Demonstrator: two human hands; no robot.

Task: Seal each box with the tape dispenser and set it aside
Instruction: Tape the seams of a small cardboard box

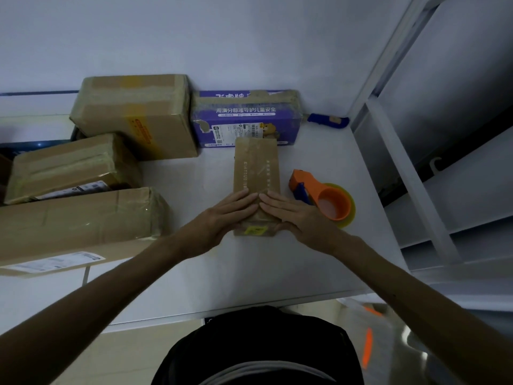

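Surface: white table (pixel 319 262) carrying boxes.
Hands: left hand (pixel 222 218) and right hand (pixel 294 215) lying flat, fingers spread, pressing small box (pixel 256 168).
Risk: tape dispenser (pixel 324 200) sitting unheld; tape possibly lifting if released.

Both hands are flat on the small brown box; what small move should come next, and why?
Probably the right hand lifts off and reaches for the orange tape dispenser lying just beside it, while the left hand stays pressing the small brown box shut. Neither hand holds the dispenser.
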